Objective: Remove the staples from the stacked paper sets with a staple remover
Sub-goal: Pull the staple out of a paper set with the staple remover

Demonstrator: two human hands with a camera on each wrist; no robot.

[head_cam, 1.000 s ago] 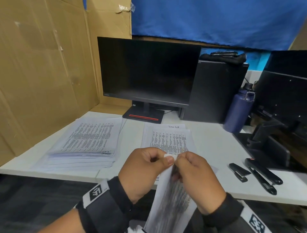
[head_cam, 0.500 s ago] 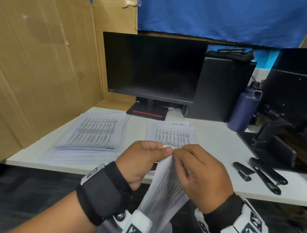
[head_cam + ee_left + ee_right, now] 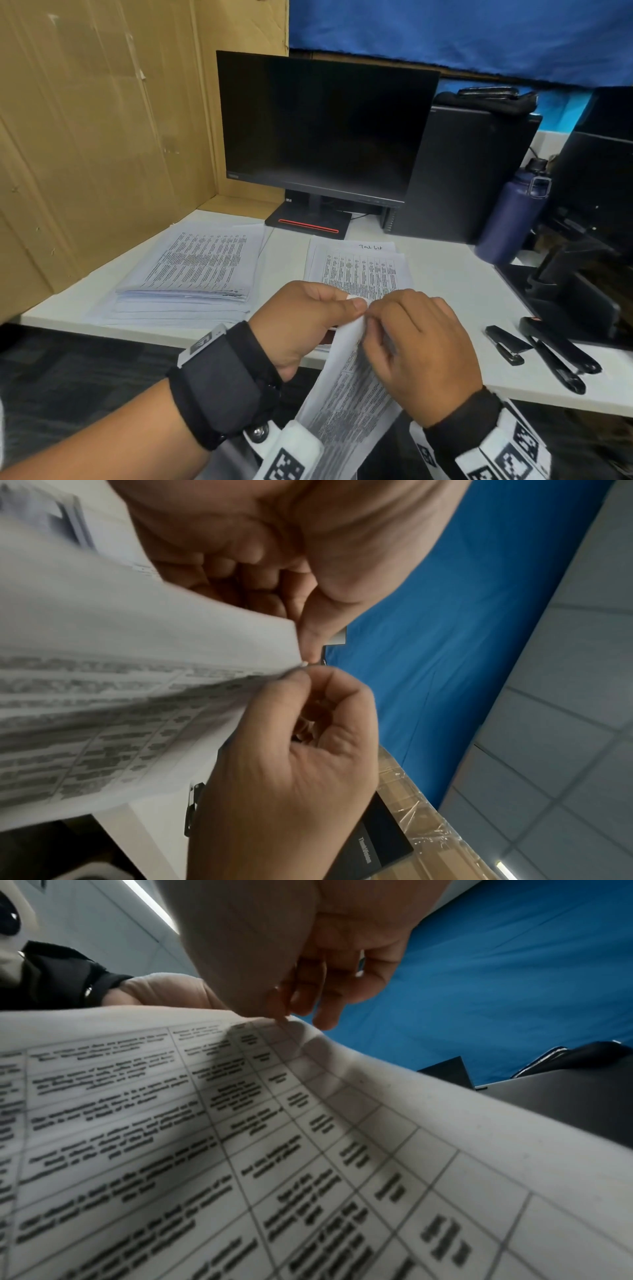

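Pinching paper set (image 3: 346, 387) corner, both hands

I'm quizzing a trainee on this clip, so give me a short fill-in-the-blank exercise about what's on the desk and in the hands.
1. Both hands pinch the top corner of a printed ____ set.
2. The monitor screen is ____.
3. The water bottle is dark ____.
4. The thicker paper stack lies to the ____ of the monitor's stand.

Missing words: paper; off; blue; left
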